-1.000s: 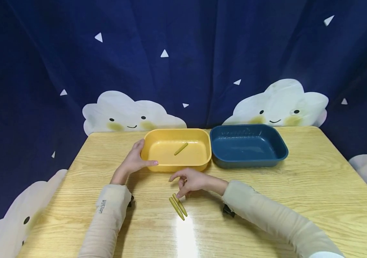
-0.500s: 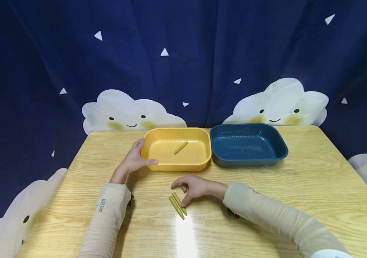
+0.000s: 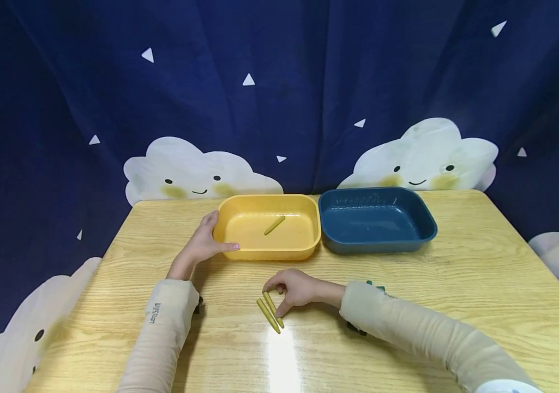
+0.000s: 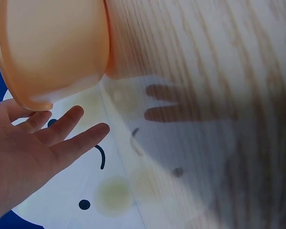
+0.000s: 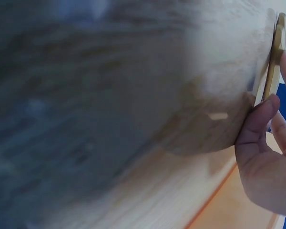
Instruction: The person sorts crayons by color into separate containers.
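Observation:
My left hand (image 3: 203, 243) rests on the left end of a yellow plastic bin (image 3: 269, 255), thumb along its front rim. In the left wrist view, its fingers (image 4: 78, 143) are spread and fairly straight, the lower ones off the bin. One olive-yellow tapered stick (image 3: 275, 225) lies inside that bin. On the table in front, two more such sticks lie side by side, a left stick (image 3: 268, 316) and a right stick (image 3: 270, 301). My right hand (image 3: 295, 286) pinches the right stick between thumb and index finger; the right wrist view shows the thumb (image 5: 264, 112) at it.
A dark blue bin (image 3: 377, 248), with nothing visible inside, stands right beside the yellow one. Both are near the back edge of the wooden table (image 3: 480, 262). Behind hangs a dark blue curtain (image 3: 289, 109) with clouds and white triangles.
My right hand has come down toward me from near the yellow bin's front, and its thumb and index finger have closed on the right stick. My left hand stays put.

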`<state>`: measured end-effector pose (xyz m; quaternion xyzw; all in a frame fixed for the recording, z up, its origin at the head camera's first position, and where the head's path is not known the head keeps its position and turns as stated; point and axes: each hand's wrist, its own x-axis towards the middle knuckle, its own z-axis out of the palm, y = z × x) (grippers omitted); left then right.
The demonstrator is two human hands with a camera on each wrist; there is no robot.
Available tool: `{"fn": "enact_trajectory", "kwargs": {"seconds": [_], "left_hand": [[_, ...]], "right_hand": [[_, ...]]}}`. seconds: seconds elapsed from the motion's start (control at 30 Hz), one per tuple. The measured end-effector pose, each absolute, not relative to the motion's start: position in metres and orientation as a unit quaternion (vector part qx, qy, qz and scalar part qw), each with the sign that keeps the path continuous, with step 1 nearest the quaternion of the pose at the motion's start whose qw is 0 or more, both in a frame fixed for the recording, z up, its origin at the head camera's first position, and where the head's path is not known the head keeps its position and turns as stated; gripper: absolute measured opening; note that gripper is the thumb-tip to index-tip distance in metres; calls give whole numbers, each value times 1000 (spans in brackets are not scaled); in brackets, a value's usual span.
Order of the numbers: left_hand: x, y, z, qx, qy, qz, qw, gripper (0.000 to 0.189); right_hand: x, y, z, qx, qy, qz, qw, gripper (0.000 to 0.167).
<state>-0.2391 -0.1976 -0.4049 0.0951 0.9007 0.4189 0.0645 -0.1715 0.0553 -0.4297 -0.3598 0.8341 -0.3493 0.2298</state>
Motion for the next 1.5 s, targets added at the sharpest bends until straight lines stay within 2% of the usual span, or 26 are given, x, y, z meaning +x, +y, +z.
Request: {"fn": "enact_trajectory", "kwargs": {"seconds": [0.27,0.67,1.07,1.5], "left_hand": [[-238,-197,-404,95,902,416,67,110],[-239,-198,-405,97,902,417,64,109],[-239,-199,-405,99,901,416,65,109],[-239,-199,-405,102,901,416,65,109]], "right_hand": [[-172,55,-430,-349,815,-391,248,45],[-166,52,-429,-294,768,-470,321,41],[-168,59,-424,-280,738,-520,325,38],[-176,70,-406,-257,701,-565,351,44]]}}
